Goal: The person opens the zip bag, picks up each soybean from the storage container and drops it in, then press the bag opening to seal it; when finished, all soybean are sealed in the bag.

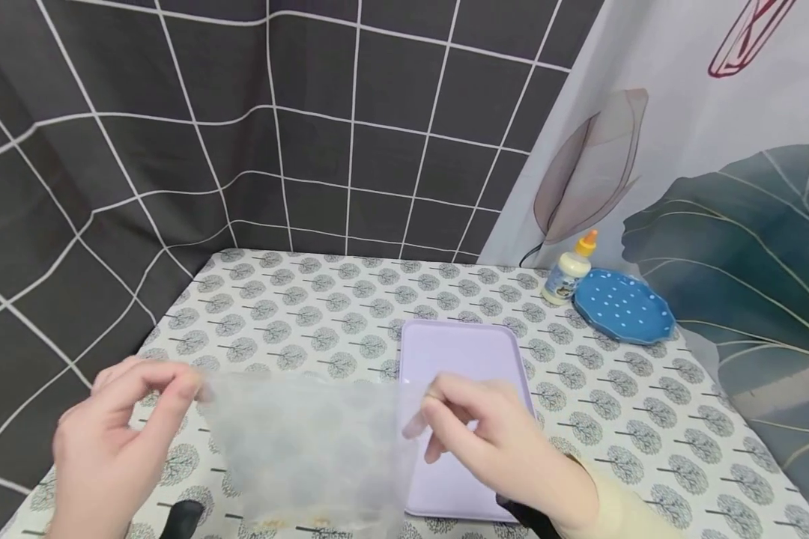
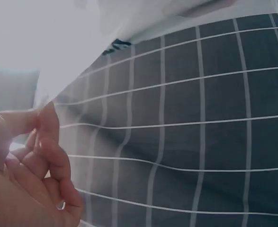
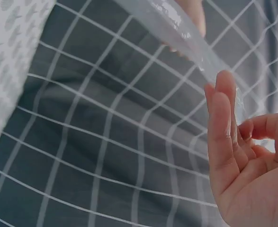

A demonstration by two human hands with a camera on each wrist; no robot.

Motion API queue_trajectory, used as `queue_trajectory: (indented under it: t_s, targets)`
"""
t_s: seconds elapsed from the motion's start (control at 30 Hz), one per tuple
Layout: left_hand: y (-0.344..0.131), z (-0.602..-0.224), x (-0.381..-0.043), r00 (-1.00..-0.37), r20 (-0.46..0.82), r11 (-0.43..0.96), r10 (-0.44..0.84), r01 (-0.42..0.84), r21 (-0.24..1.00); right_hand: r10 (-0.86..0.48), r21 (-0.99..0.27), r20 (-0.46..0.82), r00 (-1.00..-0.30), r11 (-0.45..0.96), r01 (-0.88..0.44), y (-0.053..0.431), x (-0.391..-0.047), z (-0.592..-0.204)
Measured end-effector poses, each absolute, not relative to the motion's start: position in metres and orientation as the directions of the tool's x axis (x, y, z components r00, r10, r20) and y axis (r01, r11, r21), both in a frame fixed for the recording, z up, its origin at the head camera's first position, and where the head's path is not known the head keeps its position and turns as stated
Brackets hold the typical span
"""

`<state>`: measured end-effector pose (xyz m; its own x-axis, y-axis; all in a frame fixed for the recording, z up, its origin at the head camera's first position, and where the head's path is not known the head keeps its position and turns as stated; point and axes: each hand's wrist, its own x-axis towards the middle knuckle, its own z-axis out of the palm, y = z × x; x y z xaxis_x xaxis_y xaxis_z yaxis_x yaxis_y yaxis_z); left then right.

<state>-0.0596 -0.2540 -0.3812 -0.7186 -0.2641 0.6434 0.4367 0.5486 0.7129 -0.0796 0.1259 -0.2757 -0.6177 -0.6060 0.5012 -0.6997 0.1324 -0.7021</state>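
Note:
A translucent, frosted plastic bag (image 1: 317,442) hangs stretched between my two hands over the front of the table. My left hand (image 1: 124,430) pinches its upper left corner between thumb and forefinger. At the upper right corner, my right hand (image 1: 475,427) pinches the bag's edge with thumb and forefinger, the other fingers reaching past it. Small yellowish marks or bits show along the bag's lower edge; what they are cannot be made out. Behind the right hand and the bag's right side lies a lilac tray (image 1: 472,352), partly covered.
A blue plate with white dots (image 1: 623,307) sits at the back right, beside a small bottle with an orange-yellow tip (image 1: 568,275). The table has a tree-patterned cloth (image 1: 323,307). Behind it hang a dark checked curtain (image 1: 391,90) and a pale leaf-patterned one (image 1: 714,299).

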Motion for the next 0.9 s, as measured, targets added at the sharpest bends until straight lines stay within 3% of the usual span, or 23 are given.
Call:
queue_trajectory:
  t_s: [0.1, 0.13, 0.3, 0.63, 0.9]
  targets:
    - [-0.206, -0.318, -0.053, -0.807, 0.513, 0.631, -0.292, 0.24, 0.738, -0.612, -0.829, 0.327, -0.72, 0.18, -0.53, 0.117, -0.095, -0.28]
    - [-0.197, -0.308, -0.055, -0.818, 0.503, 0.636, -0.28, 0.235, 0.735, -0.607, -0.857, 0.271, -0.747, 0.201, -0.474, 0.114, -0.102, -0.282]
    - [-0.189, -0.304, -0.085, -0.891, 0.399, 0.676, -0.216, 0.158, 0.72, -0.579, -0.894, 0.089, -0.81, 0.312, -0.321, 0.103, -0.139, -0.299]
    - [-0.21, -0.346, -0.165, -0.974, 0.21, 0.781, -0.086, 0.065, 0.621, -0.521, -0.731, 0.064, -0.851, 0.556, -0.395, 0.095, -0.214, -0.349]
    - [-0.213, -0.372, -0.21, -0.998, 0.064, 0.837, -0.018, 0.02, 0.547, -0.538, -0.61, 0.068, -0.84, 0.644, -0.462, 0.093, -0.26, -0.382]
